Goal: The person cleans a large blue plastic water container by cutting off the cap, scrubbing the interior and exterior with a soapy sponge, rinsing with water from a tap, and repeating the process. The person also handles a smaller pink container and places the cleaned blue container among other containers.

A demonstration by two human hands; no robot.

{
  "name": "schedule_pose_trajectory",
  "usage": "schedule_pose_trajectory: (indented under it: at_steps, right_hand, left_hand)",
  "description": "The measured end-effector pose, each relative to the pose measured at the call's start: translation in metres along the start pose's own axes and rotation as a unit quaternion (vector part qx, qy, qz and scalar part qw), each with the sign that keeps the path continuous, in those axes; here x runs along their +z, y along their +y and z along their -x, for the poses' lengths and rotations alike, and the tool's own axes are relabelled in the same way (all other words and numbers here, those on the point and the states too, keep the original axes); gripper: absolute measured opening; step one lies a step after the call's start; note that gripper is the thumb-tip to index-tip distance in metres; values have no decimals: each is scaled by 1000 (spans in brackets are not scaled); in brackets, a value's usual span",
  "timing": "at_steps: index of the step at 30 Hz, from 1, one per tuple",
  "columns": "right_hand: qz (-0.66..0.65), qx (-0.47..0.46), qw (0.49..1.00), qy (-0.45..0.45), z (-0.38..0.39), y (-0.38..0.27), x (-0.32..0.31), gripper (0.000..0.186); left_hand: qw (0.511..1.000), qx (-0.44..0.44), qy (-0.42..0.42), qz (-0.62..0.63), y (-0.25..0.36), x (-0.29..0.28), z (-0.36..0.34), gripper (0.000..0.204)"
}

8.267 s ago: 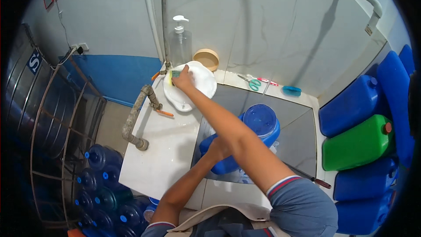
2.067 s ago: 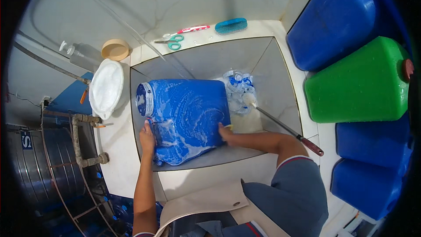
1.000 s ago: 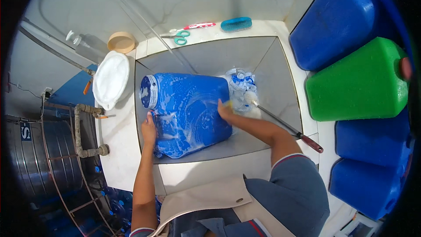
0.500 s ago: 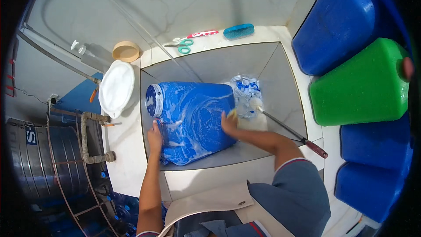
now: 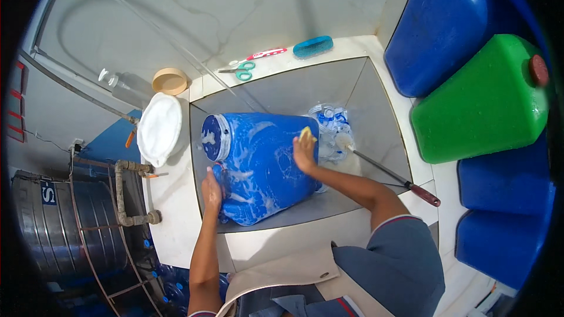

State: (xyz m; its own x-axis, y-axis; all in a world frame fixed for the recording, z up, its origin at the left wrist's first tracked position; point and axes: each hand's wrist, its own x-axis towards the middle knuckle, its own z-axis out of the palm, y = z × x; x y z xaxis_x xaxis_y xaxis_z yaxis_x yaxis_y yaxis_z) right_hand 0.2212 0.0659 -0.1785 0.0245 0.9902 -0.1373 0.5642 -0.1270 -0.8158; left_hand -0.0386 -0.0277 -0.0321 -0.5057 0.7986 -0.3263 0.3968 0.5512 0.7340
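A large blue plastic jug (image 5: 267, 167), streaked with white suds, lies on its side in the grey basin (image 5: 282, 91), its wide capped mouth toward the left. My left hand (image 5: 211, 192) grips it at the lower left, below the mouth, with some fingers hidden behind its edge. Pressed to the jug's right part is my right hand (image 5: 304, 155), fingers closed on a yellow sponge (image 5: 307, 135). Just right of the jug, a clear container (image 5: 333, 120) holds small blue and white pieces. A long-handled brush (image 5: 382, 167) leans from there across the basin's right rim.
A white bowl of white foam (image 5: 160, 129) and a tan round lid (image 5: 170, 81) stand on the left ledge. Scissors (image 5: 239, 71), a red-and-white brush (image 5: 265, 54) and a blue scrub brush (image 5: 313, 47) lie along the back. Green (image 5: 479, 105) and blue jugs (image 5: 437, 29) line the right.
My right hand has moved up along the jug with the sponge, which shows more now. The jug's mouth has turned slightly toward me. My left hand keeps its grip.
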Motion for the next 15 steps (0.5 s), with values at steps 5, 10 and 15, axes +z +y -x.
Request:
schedule_pose_trajectory:
  at_steps: [5,10,15]
  right_hand:
    - [-73,-301,951,22,43,-127,-63,52]
    - [-159,-298,941,-5,-43,-40,-93,31]
    - [-15,-229,973,15,-55,36,-84,30]
  left_hand:
    - [995,99,1,-23,-1,6,13,69]
    - [942,278,12,-190,-15,6,20,50]
    - [916,354,4,-188,-15,6,32,50]
